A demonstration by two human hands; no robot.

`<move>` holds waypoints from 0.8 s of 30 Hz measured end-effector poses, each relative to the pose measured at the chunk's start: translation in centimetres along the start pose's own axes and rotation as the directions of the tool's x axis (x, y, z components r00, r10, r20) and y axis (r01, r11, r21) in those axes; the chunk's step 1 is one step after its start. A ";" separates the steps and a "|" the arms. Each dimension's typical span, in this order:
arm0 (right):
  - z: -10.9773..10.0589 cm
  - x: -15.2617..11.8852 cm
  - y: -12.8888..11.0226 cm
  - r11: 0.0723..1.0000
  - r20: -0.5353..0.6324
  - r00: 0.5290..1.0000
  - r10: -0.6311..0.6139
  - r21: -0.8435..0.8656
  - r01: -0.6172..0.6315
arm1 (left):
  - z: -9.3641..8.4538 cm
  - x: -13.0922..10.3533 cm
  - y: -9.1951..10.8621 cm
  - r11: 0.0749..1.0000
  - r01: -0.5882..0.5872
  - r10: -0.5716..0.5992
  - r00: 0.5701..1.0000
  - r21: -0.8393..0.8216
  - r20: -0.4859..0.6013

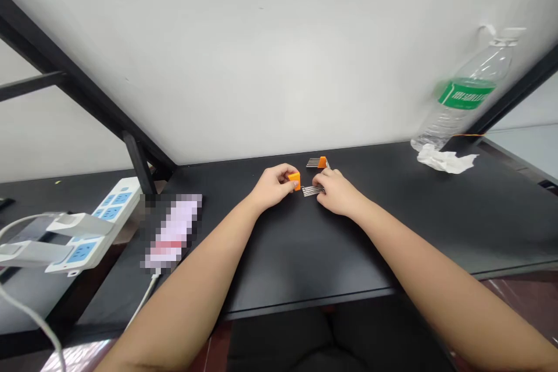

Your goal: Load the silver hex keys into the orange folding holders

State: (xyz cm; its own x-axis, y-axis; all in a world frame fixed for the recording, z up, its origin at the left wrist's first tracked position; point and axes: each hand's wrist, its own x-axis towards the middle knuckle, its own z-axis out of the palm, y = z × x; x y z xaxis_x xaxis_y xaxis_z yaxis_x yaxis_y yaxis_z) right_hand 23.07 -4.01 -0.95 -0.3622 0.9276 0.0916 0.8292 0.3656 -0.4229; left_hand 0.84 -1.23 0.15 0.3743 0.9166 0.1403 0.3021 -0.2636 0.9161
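My left hand (274, 186) pinches a small orange plastic holder (294, 179) between thumb and fingers, just above the black tabletop. To its right, my right hand (335, 190) has its fingers closed on a row of slim metal rods that look like hex keys (311, 190). Their left ends come close to the orange holder, and whether they touch it I cannot tell. Just behind the right hand lies a second set of similar rods (313, 163) with an orange holder (322, 161) at their right end. The right fingertips are partly hidden.
On the black table (305, 256), a clear bottle (466, 93) with a green label and a crumpled tissue (445, 159) stand at the back right. A blurred phone-like thing (176, 229) with a cable lies left. Beyond it is a power strip (111, 209) with chargers. A white wall (279, 58) rises behind.
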 end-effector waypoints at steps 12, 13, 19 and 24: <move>-0.6 -0.3 -1.8 0.873 -0.003 0.996 0.085 0.482 -0.073 | 0.7 -0.3 0.7 0.999 -0.039 0.039 0.998 -0.005 0.050; -0.5 -0.2 -1.9 0.854 0.014 0.994 0.107 0.512 -0.099 | 0.8 -0.4 0.8 0.999 -0.047 0.047 0.997 0.006 0.055; -1.0 -0.1 -1.7 0.857 0.005 0.968 0.251 0.464 -0.225 | 0.7 -0.4 0.7 0.990 -0.103 0.099 0.994 0.098 0.047; -2.2 -0.7 -1.0 0.918 0.031 0.976 0.218 0.334 -0.215 | -0.5 0.0 -0.1 0.986 -0.053 0.057 0.998 0.157 -0.016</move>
State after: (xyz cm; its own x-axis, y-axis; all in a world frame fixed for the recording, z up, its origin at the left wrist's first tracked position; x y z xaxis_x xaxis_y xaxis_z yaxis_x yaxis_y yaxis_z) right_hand 23.44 -4.90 1.36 -0.1859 0.9821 -0.0304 0.6970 0.1100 -0.7086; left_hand 0.41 -1.11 0.25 0.3764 0.9050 0.1981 0.4156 -0.3561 0.8370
